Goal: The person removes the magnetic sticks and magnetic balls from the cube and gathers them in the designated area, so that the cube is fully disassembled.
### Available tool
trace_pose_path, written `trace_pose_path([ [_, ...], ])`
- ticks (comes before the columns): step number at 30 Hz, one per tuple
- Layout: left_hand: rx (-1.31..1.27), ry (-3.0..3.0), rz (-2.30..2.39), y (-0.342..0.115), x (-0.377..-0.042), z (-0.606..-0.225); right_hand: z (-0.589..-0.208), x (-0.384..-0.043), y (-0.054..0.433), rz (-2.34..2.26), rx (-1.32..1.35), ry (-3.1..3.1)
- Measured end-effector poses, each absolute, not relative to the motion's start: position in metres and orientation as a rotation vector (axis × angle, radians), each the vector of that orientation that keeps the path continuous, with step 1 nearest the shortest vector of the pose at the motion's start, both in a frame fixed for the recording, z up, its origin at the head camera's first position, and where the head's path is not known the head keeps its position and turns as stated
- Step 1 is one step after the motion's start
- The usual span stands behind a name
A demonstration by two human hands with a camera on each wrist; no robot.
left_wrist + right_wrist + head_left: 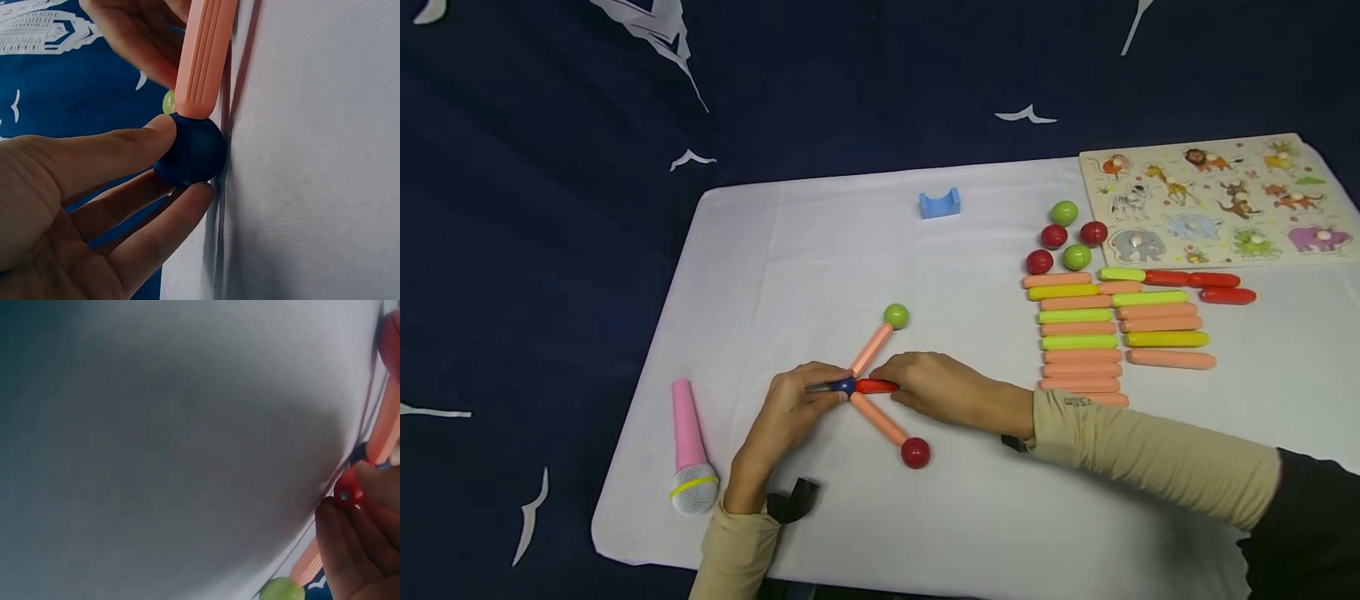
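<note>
In the head view my left hand (786, 412) pinches a dark blue ball (847, 386) between thumb and fingers; the left wrist view shows the blue ball (194, 153) close up, held low over the white cloth. My right hand (936, 386) pinches a red stick (874, 386), its far end at the ball's right side. Two salmon sticks also run out from the ball: the upper stick (872, 350) ends at a green ball (896, 316), the lower stick (880, 419) at a red ball (915, 452). A metal dot shows on the red stick's end (344, 495).
Rows of coloured sticks (1082, 357) lie to the right, with loose red and green balls (1064, 212) behind them. An animal puzzle board (1217, 208) fills the back right corner. A blue cradle-shaped piece (940, 203) stands at the back; a pink toy microphone (688, 425) lies left.
</note>
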State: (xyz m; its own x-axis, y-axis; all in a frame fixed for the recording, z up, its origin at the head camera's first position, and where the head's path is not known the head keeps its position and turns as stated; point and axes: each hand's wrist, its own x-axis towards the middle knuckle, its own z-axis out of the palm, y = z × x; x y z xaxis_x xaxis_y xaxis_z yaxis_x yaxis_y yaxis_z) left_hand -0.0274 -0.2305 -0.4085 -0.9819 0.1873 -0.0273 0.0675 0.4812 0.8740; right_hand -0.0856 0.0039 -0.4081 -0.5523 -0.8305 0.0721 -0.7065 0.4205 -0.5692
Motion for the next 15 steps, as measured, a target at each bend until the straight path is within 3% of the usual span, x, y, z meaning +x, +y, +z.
trace_pose_path([
  [8,0.274,2.595,1.541,-0.227,-0.03,-0.409,-0.406,-0.086,0.003,-0.781,-1.424,2.465],
  [15,0.289,2.629,1.525,-0.233,-0.026,-0.411,-0.383,-0.085,0.032,-0.723,-1.308,2.478],
])
